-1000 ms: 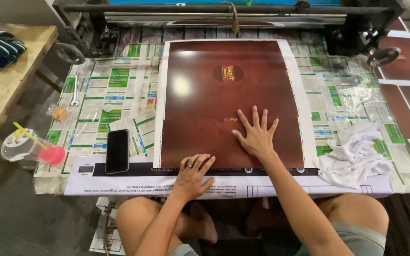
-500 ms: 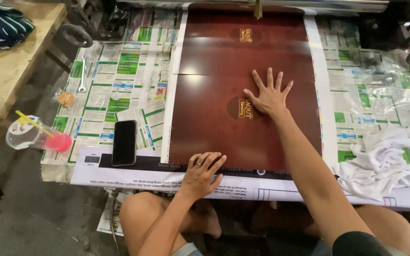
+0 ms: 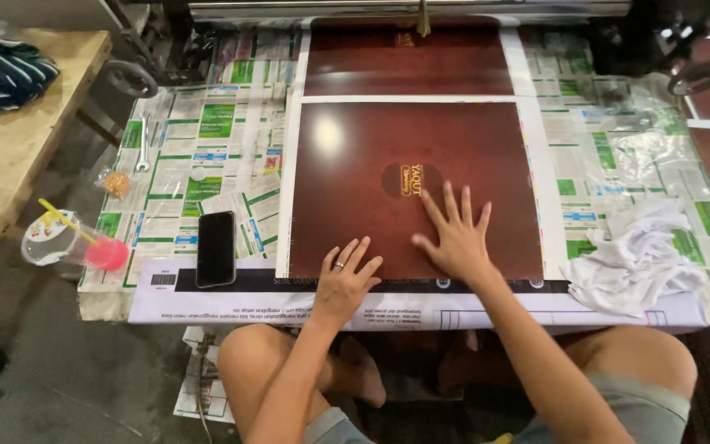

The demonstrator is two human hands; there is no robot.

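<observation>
A large glossy dark-red printed sheet (image 3: 371,164) with a white border and a small gold oval mark lies flat on the worktable, on top of other sheets. My right hand (image 3: 452,237) presses flat on its lower middle, fingers spread, just below the gold mark. My left hand (image 3: 345,278), with a ring on one finger, rests flat at the sheet's near edge, fingers apart. Behind it, another dark-red sheet (image 3: 408,57) runs under a machine bar (image 3: 404,8) at the table's far end.
A black phone (image 3: 216,248) lies left of the sheet on printed paper. A crumpled white cloth (image 3: 638,255) sits at the right. A wrench (image 3: 143,144) lies at the left. A plastic cup with pink lid and yellow straw (image 3: 71,242) stands beside a wooden bench (image 3: 18,156).
My right hand has drawn back toward me across the top dark-red sheet, which has slid nearer and now shows its far white border. My left hand stays at the near edge.
</observation>
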